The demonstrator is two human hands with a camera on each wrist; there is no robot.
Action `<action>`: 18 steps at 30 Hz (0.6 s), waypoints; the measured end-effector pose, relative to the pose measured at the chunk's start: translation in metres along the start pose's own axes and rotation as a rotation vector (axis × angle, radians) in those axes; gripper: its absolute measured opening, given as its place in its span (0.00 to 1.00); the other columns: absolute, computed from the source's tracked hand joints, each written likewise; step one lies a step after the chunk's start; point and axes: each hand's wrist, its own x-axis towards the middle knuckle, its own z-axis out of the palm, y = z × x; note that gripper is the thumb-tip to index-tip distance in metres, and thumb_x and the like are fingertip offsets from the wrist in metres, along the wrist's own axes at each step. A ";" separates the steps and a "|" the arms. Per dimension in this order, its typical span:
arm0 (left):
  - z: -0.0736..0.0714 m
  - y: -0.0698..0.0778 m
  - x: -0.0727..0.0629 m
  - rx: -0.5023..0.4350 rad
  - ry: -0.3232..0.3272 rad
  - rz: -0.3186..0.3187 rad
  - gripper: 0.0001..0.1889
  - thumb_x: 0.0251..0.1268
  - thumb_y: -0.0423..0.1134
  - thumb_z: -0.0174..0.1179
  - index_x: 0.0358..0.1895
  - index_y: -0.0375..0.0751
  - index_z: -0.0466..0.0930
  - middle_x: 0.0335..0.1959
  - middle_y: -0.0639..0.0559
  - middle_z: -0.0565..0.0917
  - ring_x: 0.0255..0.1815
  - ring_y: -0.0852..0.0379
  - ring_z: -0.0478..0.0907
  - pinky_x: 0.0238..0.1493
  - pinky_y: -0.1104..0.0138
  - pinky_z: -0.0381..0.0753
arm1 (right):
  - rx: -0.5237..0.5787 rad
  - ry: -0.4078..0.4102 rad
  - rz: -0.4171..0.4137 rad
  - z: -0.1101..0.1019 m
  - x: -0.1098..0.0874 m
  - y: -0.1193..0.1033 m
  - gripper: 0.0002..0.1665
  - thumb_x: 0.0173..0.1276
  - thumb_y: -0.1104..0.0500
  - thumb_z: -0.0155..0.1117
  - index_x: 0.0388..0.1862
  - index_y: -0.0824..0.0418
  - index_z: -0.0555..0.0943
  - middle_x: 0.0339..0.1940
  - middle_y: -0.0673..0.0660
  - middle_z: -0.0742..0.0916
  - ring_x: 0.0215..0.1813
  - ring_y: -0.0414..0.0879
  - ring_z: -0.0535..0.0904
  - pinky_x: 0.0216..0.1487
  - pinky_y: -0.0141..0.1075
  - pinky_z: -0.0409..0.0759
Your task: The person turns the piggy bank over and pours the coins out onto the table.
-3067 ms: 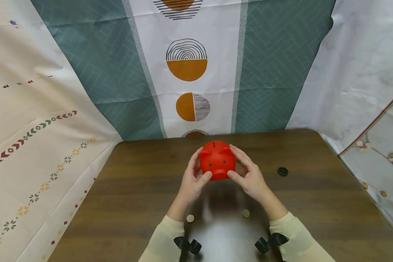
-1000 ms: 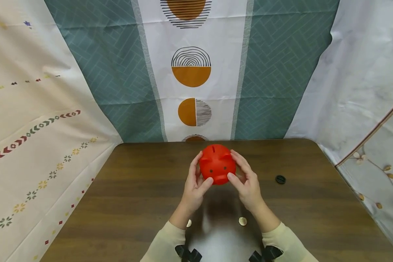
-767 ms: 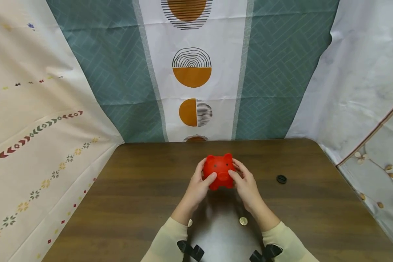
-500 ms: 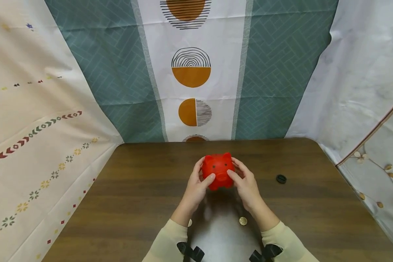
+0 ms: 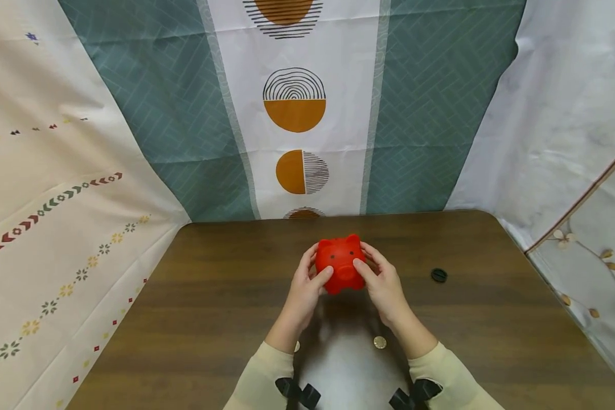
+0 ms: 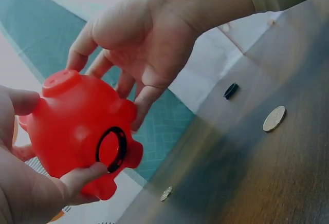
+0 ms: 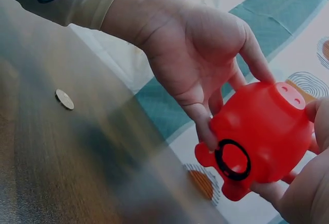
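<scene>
A red piggy bank (image 5: 340,263) is held up off the table between both hands, its snout facing the person in the head view. My left hand (image 5: 301,287) grips one side with the thumb on the front, and my right hand (image 5: 388,290) grips the other side likewise. Both wrist views show its underside, where a black ring (image 7: 248,165) rims a round opening between the feet. Through the opening, red shows. On the table to the right lies a small round black plug (image 5: 439,275). One gold-coloured coin (image 5: 380,342) lies near the right forearm. Another coin (image 5: 296,346) is partly hidden by the left wrist.
The brown wooden table (image 5: 210,319) has a patterned cloth (image 5: 294,136) hanging behind it. More cloth hangs along the left and right sides. A bright reflection lies on the tabletop between the forearms.
The piggy bank has been tilted back: its top slot, seen one second ago, is out of sight, and its front feet now show. Both hands keep their grip. The head view shifts slightly.
</scene>
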 end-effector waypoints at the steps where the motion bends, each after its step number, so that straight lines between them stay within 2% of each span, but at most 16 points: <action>1: 0.000 0.000 0.000 -0.007 0.000 0.001 0.34 0.67 0.41 0.59 0.73 0.51 0.56 0.70 0.46 0.62 0.60 0.42 0.70 0.52 0.54 0.80 | -0.006 -0.001 0.000 0.000 0.000 0.000 0.30 0.72 0.54 0.59 0.70 0.55 0.67 0.64 0.58 0.74 0.58 0.55 0.73 0.48 0.35 0.81; 4: 0.000 0.002 -0.001 -0.018 0.002 0.034 0.33 0.66 0.41 0.61 0.72 0.53 0.58 0.68 0.48 0.63 0.59 0.45 0.71 0.51 0.57 0.80 | 0.001 -0.002 -0.045 0.000 0.000 -0.001 0.29 0.71 0.54 0.60 0.70 0.55 0.68 0.62 0.57 0.75 0.56 0.51 0.75 0.47 0.33 0.80; 5: 0.001 0.004 -0.002 -0.017 0.001 0.070 0.34 0.66 0.40 0.61 0.72 0.53 0.58 0.68 0.49 0.63 0.60 0.46 0.70 0.52 0.57 0.80 | 0.007 -0.004 -0.097 -0.001 -0.001 -0.001 0.29 0.71 0.56 0.60 0.70 0.56 0.68 0.62 0.58 0.75 0.56 0.50 0.75 0.48 0.33 0.80; 8: 0.005 0.014 -0.006 -0.020 -0.035 0.243 0.36 0.65 0.35 0.61 0.74 0.51 0.55 0.70 0.48 0.63 0.64 0.44 0.67 0.55 0.56 0.78 | 0.044 -0.026 -0.326 -0.002 -0.002 -0.007 0.30 0.69 0.66 0.58 0.70 0.63 0.67 0.65 0.62 0.73 0.61 0.53 0.72 0.56 0.35 0.78; 10: 0.007 0.020 -0.006 0.015 -0.051 0.315 0.37 0.65 0.34 0.60 0.74 0.51 0.53 0.70 0.48 0.62 0.65 0.44 0.65 0.56 0.55 0.77 | 0.041 -0.025 -0.412 -0.002 -0.002 -0.011 0.30 0.69 0.69 0.57 0.70 0.64 0.67 0.66 0.63 0.73 0.63 0.54 0.70 0.57 0.35 0.76; 12: 0.007 0.024 -0.004 0.043 -0.060 0.282 0.36 0.67 0.37 0.59 0.75 0.50 0.52 0.70 0.46 0.62 0.64 0.41 0.67 0.54 0.53 0.78 | 0.035 -0.021 -0.352 -0.003 0.000 -0.013 0.29 0.70 0.65 0.58 0.70 0.61 0.68 0.65 0.61 0.74 0.62 0.54 0.70 0.54 0.35 0.78; 16: 0.001 0.017 0.002 0.090 -0.021 0.038 0.34 0.68 0.42 0.59 0.74 0.53 0.54 0.70 0.50 0.62 0.61 0.43 0.70 0.52 0.54 0.79 | -0.024 -0.017 -0.061 -0.003 0.003 -0.007 0.29 0.70 0.52 0.61 0.69 0.51 0.69 0.63 0.55 0.75 0.59 0.50 0.72 0.48 0.35 0.80; 18: -0.003 0.011 0.003 0.073 -0.012 -0.021 0.35 0.68 0.41 0.59 0.75 0.53 0.53 0.71 0.49 0.61 0.62 0.41 0.69 0.53 0.53 0.79 | -0.043 -0.024 -0.005 -0.002 0.003 -0.004 0.30 0.70 0.51 0.62 0.69 0.50 0.69 0.64 0.56 0.74 0.61 0.52 0.71 0.51 0.40 0.80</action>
